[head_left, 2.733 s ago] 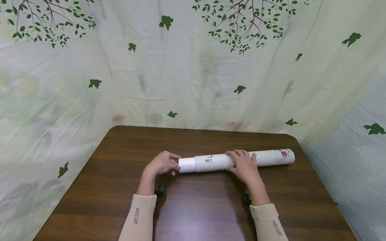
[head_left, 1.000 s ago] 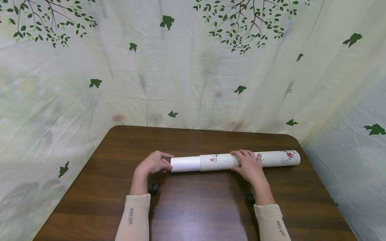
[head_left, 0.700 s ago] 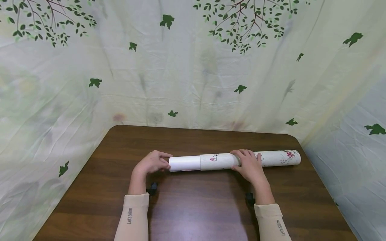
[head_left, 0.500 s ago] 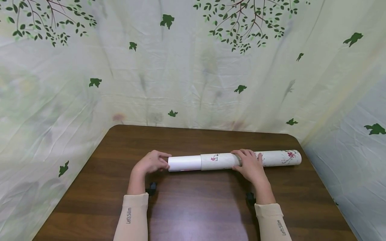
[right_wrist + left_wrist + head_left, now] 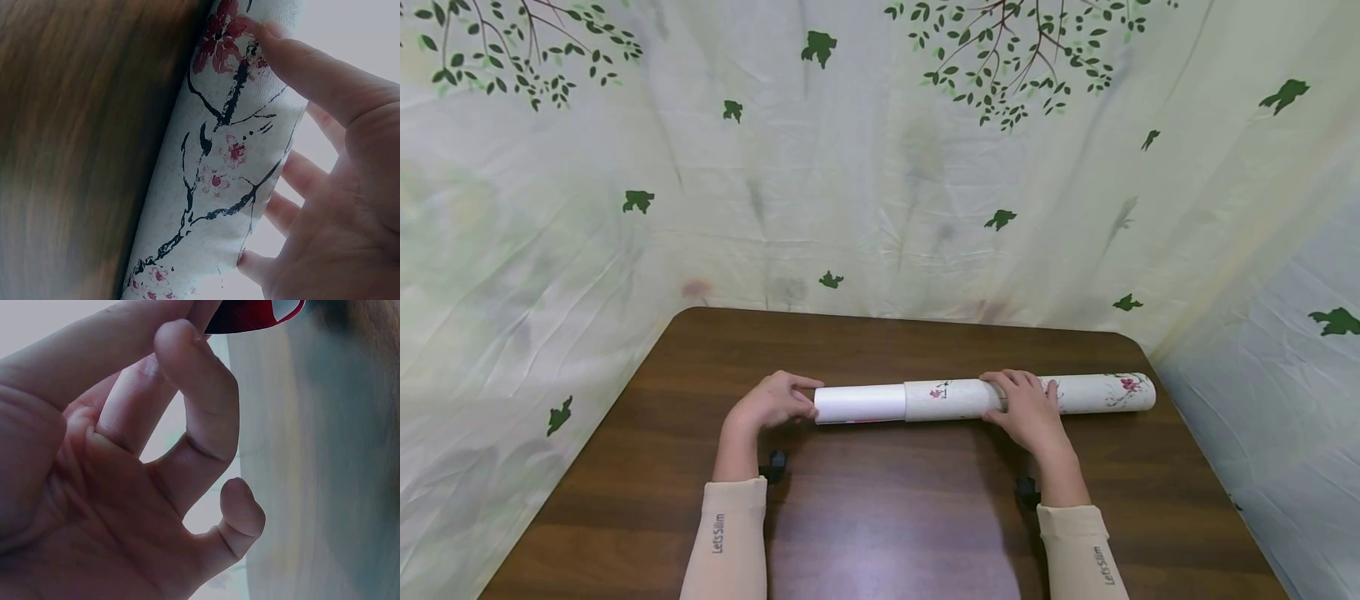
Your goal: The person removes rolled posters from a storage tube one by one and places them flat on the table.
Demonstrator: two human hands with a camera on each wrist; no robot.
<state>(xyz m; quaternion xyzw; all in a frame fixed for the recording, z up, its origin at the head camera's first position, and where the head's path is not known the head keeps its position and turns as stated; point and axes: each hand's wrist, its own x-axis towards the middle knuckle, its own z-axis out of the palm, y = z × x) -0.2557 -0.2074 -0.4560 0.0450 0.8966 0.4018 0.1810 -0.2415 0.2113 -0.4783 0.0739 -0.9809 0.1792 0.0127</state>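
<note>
Blossom-printed tube lying near worktop far edge, right hand grip curled over it, left hand pinching white inner roll end

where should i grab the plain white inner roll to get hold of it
Judging by its pose, grip the white inner roll at its bare left end, coming from the left along its axis; the flowered tube sleeves the rest. The left hand pinches there; the right hand steadies the tube.
</note>
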